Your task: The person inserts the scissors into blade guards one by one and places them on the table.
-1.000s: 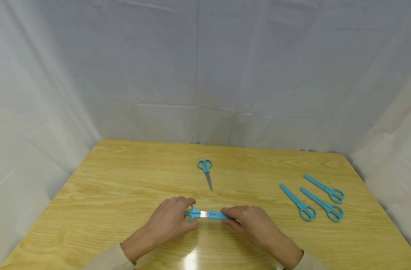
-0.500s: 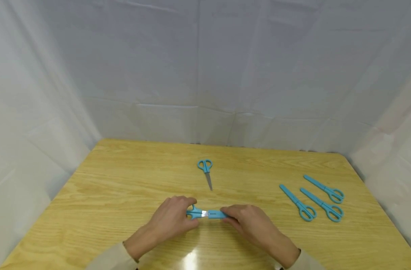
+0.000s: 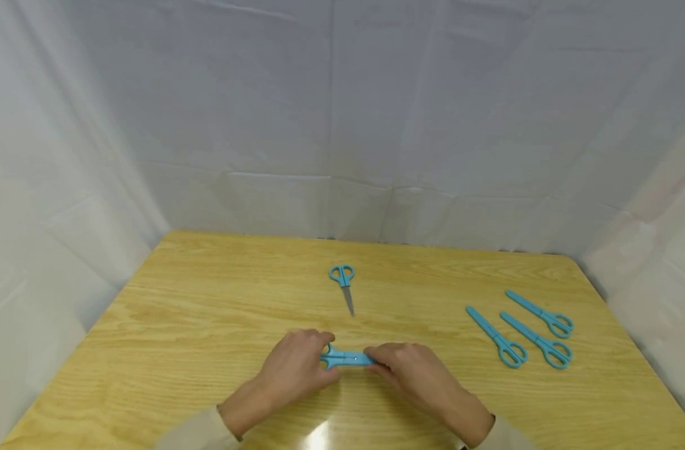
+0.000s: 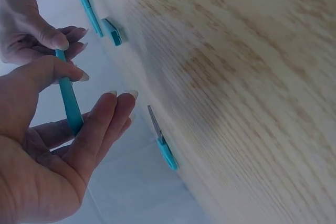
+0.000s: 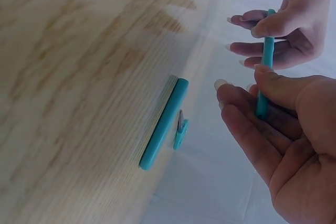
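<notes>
Between the two hands, just above the table's near middle, is a pair of blue-handled scissors [image 3: 335,357] with its blades inside a blue sheath [image 3: 356,359]. My left hand [image 3: 299,362] grips the handle loops, which its fingers partly cover. With thumb and fingers my right hand [image 3: 415,374] pinches the sheath's far end. No bare metal shows between handle and sheath. Both wrist views show the held scissors [image 4: 69,98] edge-on. Beyond the hands, a second pair of scissors [image 3: 344,284] lies with its blades bare, tip toward me.
On the right of the wooden table [image 3: 219,281] lie three sheathed blue scissors: one nearer the hands [image 3: 497,337], one in the middle [image 3: 538,340] and one farthest back [image 3: 541,314]. White sheeting [image 3: 376,125] hangs behind and at both sides.
My left hand has moved right, pushing the scissors into the sheath; the strip of bare blade seen earlier is now covered. My right hand has shifted slightly left. The scissors on the table stay put.
</notes>
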Available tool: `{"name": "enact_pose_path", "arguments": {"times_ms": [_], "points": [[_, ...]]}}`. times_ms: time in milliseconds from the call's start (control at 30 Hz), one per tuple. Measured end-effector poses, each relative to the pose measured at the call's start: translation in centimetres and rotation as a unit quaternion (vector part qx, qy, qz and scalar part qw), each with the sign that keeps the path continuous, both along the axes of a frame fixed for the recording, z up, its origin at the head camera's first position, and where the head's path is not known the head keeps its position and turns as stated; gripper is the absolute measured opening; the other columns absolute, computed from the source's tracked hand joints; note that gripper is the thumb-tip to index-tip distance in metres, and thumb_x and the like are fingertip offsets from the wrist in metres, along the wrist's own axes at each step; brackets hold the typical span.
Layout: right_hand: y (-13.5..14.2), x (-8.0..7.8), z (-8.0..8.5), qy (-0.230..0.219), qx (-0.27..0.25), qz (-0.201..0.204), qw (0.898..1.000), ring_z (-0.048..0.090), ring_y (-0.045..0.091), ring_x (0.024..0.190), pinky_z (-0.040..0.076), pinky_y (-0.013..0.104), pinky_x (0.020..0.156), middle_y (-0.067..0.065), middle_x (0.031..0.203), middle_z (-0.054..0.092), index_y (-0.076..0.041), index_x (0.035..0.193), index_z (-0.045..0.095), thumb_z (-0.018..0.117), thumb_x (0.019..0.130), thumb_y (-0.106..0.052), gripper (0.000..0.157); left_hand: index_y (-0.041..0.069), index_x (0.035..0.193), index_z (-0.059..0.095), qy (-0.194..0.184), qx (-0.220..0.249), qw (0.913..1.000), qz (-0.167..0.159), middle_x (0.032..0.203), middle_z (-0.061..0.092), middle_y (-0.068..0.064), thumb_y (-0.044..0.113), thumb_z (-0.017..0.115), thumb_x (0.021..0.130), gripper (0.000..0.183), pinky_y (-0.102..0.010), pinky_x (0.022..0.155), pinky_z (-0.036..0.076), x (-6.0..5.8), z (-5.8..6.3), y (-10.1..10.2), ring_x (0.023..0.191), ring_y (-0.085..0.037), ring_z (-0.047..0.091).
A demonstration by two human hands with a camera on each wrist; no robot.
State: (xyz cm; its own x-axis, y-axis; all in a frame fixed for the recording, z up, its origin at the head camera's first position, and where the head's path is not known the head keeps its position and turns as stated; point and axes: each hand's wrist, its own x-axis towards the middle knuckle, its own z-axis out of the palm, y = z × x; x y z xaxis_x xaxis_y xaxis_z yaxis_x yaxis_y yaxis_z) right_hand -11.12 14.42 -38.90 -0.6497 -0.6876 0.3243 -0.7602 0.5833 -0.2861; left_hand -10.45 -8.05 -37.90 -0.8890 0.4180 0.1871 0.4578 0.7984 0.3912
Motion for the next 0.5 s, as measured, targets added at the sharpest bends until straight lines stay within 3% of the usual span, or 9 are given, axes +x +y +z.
{"name": "enact_pose_path", "arguments": {"times_ms": [300, 500], "points": [[-0.16, 0.12, 0.12, 0.022, 0.017, -0.014, 1.0, 0.049, -0.002, 0.06, 0.043, 0.019, 0.051, -0.01, 0.072, 0.061, -0.014, 0.083, 0.063, 0.073, 0.085, -0.018, 0.01, -0.001, 0.102, 0.07, 0.009, -0.005, 0.9999, -0.001, 0.077, 0.062, -0.004, 0.022, 0.071, 0.069, 0.04, -0.02, 0.046, 0.038, 0.1, -0.01, 0.18, 0.056, -0.006, 0.043], [-0.31, 0.31, 0.33, 0.014, 0.037, -0.032, 0.999, 0.057, 0.0, 0.063, 0.046, 0.02, 0.052, -0.007, 0.078, 0.067, -0.013, 0.093, 0.07, 0.073, 0.085, -0.022, 0.012, 0.0, 0.102, 0.07, 0.014, -0.007, 0.9999, -0.005, 0.079, 0.064, -0.006, 0.022, 0.071, 0.069, 0.04, -0.021, 0.048, 0.04, 0.07, -0.19, 0.14, 0.058, -0.006, 0.045]]}}
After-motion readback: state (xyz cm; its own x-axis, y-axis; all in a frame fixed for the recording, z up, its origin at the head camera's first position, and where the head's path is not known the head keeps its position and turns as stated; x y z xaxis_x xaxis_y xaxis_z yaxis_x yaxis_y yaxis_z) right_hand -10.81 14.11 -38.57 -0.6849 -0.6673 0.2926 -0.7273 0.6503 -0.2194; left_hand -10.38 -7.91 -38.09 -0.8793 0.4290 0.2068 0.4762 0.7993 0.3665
